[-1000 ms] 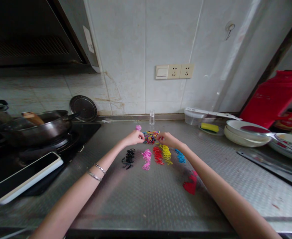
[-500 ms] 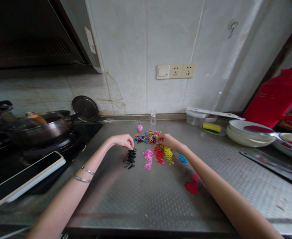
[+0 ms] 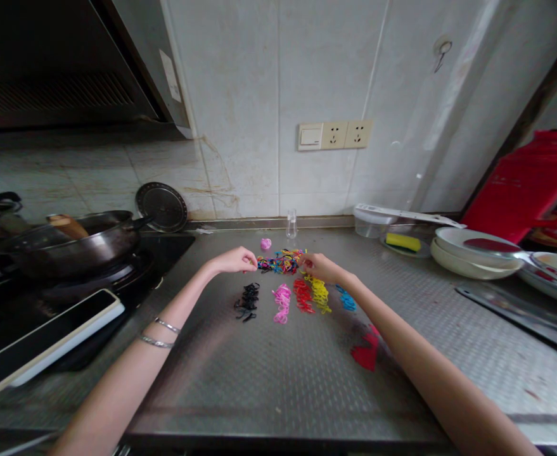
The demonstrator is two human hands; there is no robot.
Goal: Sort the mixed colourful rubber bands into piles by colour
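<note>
At twelve o'clock on the bench point(image 3: 240, 386), mixed bands point(image 3: 278, 263) lay between our left hand point(image 3: 234, 260) and right hand point(image 3: 322, 267), grips narrow; we couldn't tell what they held. Light, single pinches seemed wisest.

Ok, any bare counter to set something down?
Bare: between left forearm and red patch, nearer than the pink bands; also between right forearm and sponge. Crowded: mixed pile, left hand and right hand at its ends, and around bowls.
</note>
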